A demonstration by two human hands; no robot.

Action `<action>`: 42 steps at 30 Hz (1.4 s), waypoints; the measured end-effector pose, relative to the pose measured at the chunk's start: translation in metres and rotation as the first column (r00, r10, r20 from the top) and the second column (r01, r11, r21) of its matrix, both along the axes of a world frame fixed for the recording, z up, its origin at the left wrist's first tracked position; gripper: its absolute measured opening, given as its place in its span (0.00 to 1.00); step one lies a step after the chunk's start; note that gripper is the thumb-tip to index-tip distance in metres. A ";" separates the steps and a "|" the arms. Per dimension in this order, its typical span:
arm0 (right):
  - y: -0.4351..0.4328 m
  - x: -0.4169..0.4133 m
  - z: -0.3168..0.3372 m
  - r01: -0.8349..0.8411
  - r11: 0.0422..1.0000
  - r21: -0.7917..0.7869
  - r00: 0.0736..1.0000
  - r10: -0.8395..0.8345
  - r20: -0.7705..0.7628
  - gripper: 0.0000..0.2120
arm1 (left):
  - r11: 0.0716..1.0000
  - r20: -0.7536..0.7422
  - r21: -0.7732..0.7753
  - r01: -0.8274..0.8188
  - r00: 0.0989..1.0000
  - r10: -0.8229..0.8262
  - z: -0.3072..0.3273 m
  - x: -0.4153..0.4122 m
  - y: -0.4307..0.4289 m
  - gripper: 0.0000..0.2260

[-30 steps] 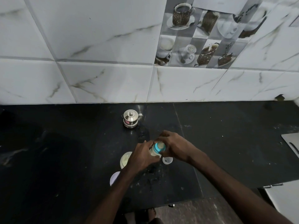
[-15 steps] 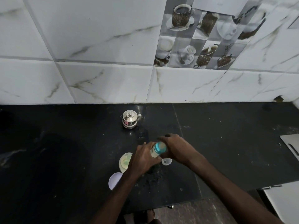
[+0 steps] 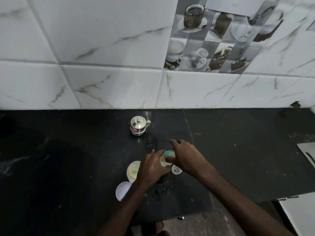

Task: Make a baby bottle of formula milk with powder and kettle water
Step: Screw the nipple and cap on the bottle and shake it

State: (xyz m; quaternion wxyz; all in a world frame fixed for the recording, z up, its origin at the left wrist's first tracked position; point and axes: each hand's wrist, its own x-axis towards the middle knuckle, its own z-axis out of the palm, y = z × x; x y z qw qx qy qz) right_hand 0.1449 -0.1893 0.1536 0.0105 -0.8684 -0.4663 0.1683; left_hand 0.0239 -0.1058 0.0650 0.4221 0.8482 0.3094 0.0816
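Bottle (image 3: 167,157) sits low between both hands over the black counter (image 3: 238,150), tilted with its teal collar toward the right; only the collar and a strip of pale body show.

Change over the last second: the right hand (image 3: 185,158) has rolled over the collar, so its fingers now fan out toward the wall instead of curling around the top. The left hand (image 3: 153,166) has barely shifted. Bottle has dropped slightly closer to the counter. Reads as a twisting stroke on the collar, probably tightening the top after filling, though whether it turns on or off cannot be told.

Pose:
- Left hand wrapped around the bottle body from the left, knuckles up, forearm coming in from bottom centre.
- Right hand lies over the collar, palm down, gripping it with thumb side hidden; forearm runs in from lower right.

Around it:
- Small clear cap (image 3: 176,170) on the counter just beside the right wrist.
- Open powder tub (image 3: 133,171) partly behind the left hand, its white lid (image 3: 122,190) lying nearer.
- Steel kettle (image 3: 139,126) upright, well apart, toward the wall.

Contents of the bottle not visible.
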 end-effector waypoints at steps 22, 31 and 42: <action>-0.006 0.014 -0.055 0.731 0.533 0.425 0.601 -0.208 -0.772 0.11 | 0.989 0.019 0.006 -0.145 0.989 0.145 0.000 -0.007 0.011 0.24; -0.013 0.013 -0.018 0.554 0.592 0.586 0.587 0.221 -0.779 0.21 | 0.984 0.054 0.049 -0.169 0.985 0.167 0.012 -0.002 0.008 0.21; -0.020 0.028 -0.003 -0.002 0.772 0.636 0.859 0.327 -0.394 0.23 | 0.987 0.096 0.050 -0.154 0.984 0.148 0.020 -0.009 0.007 0.22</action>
